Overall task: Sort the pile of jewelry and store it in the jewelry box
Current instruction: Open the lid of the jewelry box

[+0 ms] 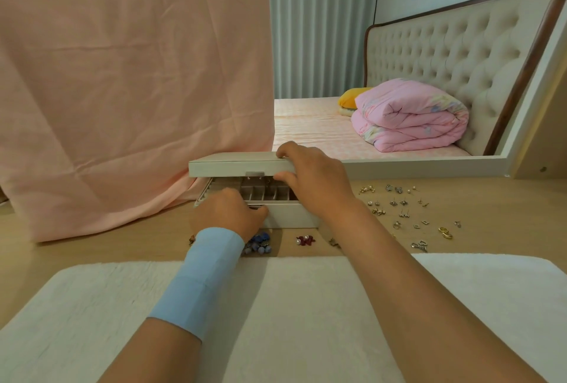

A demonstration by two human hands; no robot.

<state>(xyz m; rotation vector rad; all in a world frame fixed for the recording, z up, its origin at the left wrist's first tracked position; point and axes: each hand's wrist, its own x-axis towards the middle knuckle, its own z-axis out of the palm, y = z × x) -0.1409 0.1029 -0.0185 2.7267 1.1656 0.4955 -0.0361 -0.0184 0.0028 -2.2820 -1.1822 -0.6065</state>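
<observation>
A cream jewelry box (288, 215) stands on the wooden table, its lid (233, 164) raised a little so the divided compartments show. My right hand (310, 178) grips the lid's right front edge, fingers on top and thumb underneath. My left hand (228, 214), with a blue band on the wrist, is curled against the box's front at the latch; what it holds is hidden. Several small earrings and rings (408, 214) lie scattered to the right of the box. Blue bead pieces (259, 244) and a red piece (305, 240) lie in front of it.
A white fluffy mat (291, 315) covers the near table. A pink cloth (132, 91) hangs behind and left of the box. A mirror frame (429, 163) runs behind the box, reflecting a bed with a pink quilt.
</observation>
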